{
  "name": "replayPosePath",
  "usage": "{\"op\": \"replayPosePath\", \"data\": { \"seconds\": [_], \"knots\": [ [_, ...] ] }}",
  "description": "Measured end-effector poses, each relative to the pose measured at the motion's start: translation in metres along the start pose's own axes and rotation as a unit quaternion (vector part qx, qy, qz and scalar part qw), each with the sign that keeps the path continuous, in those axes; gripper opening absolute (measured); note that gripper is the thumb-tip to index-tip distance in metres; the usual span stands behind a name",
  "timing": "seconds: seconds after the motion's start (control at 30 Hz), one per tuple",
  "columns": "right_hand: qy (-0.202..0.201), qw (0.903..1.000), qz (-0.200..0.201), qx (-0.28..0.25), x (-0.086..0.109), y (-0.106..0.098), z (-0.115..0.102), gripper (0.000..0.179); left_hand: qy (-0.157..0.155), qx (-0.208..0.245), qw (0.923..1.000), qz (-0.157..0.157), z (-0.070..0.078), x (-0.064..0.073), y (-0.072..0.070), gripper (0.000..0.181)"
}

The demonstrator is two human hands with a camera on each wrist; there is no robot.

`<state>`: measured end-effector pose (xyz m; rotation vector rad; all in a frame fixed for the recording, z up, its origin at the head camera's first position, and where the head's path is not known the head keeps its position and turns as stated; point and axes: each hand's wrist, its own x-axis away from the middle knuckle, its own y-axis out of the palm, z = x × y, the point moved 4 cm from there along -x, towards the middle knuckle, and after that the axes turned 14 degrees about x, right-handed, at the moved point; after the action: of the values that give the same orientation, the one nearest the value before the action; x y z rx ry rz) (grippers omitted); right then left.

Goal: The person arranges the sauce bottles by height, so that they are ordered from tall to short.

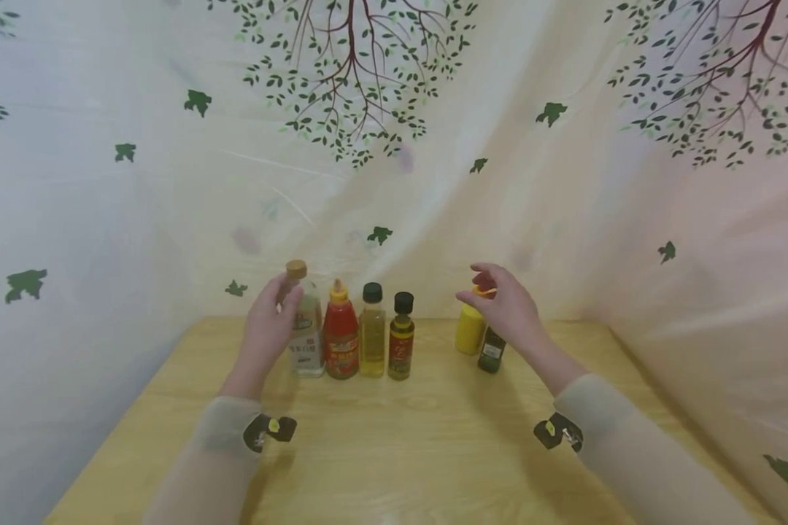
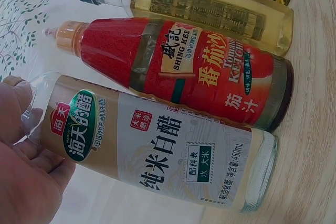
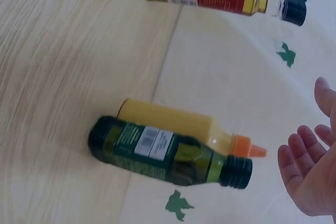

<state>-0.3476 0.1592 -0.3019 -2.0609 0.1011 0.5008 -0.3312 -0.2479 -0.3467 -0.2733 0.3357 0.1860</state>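
At the left end of a bottle row, my left hand grips the neck of a clear white vinegar bottle with a cork-coloured cap. The bottle stands upright, its label facing the left wrist camera. Beside it is a red ketchup squeeze bottle with a yellow nozzle. My right hand, fingers loosely bent and apart, hovers near the tops of a yellow squeeze bottle and a dark green bottle. In the right wrist view a gap separates the fingers from both bottles.
Right of the ketchup stand a pale yellow oil bottle with a dark cap and a small black-capped bottle with a red label. All are toward the back of a wooden table. A leaf-printed curtain hangs behind.
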Motion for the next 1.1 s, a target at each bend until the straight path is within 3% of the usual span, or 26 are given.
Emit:
{"op": "replayPosePath", "data": {
  "seconds": [0.37, 0.73, 1.1],
  "knots": [
    [0.036, 0.9989, -0.01, 0.029, 0.004, -0.013, 0.04, 0.07, 0.017, 0.012, 0.9998, -0.005, 0.004, -0.005, 0.004, 0.065],
    [0.058, 0.9968, -0.045, 0.033, 0.015, -0.008, 0.067, 0.075, 0.022, 0.008, 0.9997, -0.009, 0.003, -0.003, 0.006, 0.064],
    [0.057, 0.9936, -0.086, 0.047, 0.017, 0.011, 0.078, 0.073, 0.02, 0.017, 0.9996, -0.001, 0.002, 0.0, 0.001, 0.062]
  ]
}}
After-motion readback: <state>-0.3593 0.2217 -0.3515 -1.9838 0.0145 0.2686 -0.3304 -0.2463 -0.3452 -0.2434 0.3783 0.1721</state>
